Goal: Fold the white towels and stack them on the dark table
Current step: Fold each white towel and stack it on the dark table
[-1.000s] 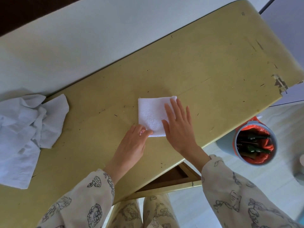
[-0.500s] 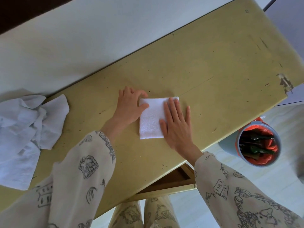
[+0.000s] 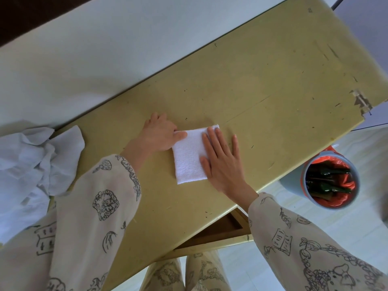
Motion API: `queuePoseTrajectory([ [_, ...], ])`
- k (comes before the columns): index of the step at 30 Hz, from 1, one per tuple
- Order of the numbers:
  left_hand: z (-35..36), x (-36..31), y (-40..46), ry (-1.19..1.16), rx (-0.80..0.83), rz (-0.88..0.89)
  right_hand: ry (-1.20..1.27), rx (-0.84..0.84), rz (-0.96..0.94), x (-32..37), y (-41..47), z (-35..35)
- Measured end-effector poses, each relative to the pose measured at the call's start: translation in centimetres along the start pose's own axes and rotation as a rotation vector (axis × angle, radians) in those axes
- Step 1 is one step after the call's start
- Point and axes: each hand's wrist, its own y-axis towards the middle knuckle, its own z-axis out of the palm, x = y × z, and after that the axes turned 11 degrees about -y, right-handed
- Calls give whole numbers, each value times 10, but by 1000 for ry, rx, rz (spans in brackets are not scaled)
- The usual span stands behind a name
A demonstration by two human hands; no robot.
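Observation:
A small folded white towel (image 3: 189, 157) lies flat near the middle of the olive-yellow table (image 3: 273, 85). My right hand (image 3: 222, 162) rests flat on the towel's right side, fingers spread. At the towel's upper left corner sits my left hand (image 3: 159, 134), its thumb on the top edge of the cloth and the fingers curled on the table. A crumpled heap of white towels (image 3: 31, 164) lies at the table's left end.
A white wall or panel (image 3: 105, 49) runs along the table's far edge. A grey bin with an orange liner (image 3: 329, 181), holding dark bottles, stands on the floor to the right. An open wooden drawer (image 3: 218, 232) shows under the near edge.
My left hand has moved from the towel's near left corner up to its far left corner. The towel looks narrower than one second ago. My right hand stayed flat on it.

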Motion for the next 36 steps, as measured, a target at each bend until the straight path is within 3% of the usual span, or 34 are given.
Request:
queuePoseTrajectory([
  [5, 32, 19, -22, -260, -415, 237, -1, -15, 3, 1, 0, 1],
  [8, 63, 26, -50, -157, -574, 348, 11, -23, 7, 2, 1, 1],
  [13, 124, 35, -86, -120, -458, 441, 7, -18, 2, 2, 0, 1],
  [24, 137, 15, -80, -197, -449, 223, 6, -34, 7, 2, 0, 2],
  [36, 142, -6, -74, -278, -546, 124, -1, -50, 4, 2, 0, 2],
])
